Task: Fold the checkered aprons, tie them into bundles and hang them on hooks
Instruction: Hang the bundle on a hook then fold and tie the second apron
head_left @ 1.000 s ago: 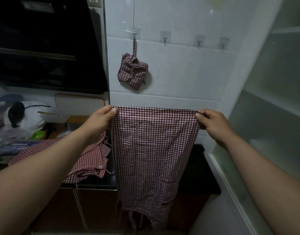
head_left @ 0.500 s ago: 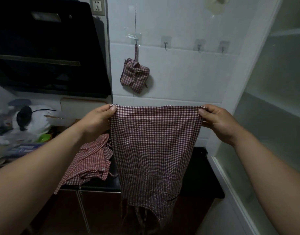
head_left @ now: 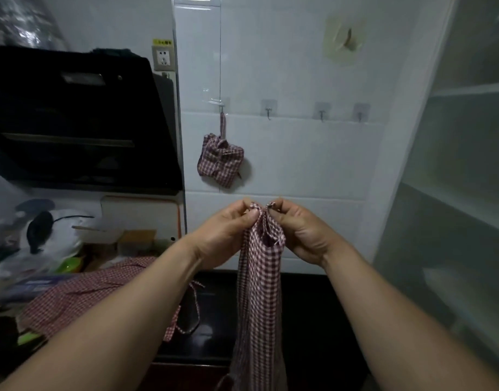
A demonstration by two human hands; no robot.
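A red-and-white checkered apron hangs folded lengthwise in front of me, its two top corners brought together. My left hand pinches one corner and my right hand pinches the other, fingertips almost touching. A tied apron bundle hangs by its strap from the leftmost wall hook. Three bare hooks sit to its right: one, another and the last. More checkered aprons lie crumpled on the dark counter at the left.
A black range hood juts out at the upper left. Cluttered kitchen items and a white bag crowd the left of the counter. A frosted glass cabinet stands on the right. A wall socket is above the hood.
My hands have come together, bringing the apron's two top corners to meet, so the spread cloth now hangs as a narrow folded strip. The view has tilted upward a little.
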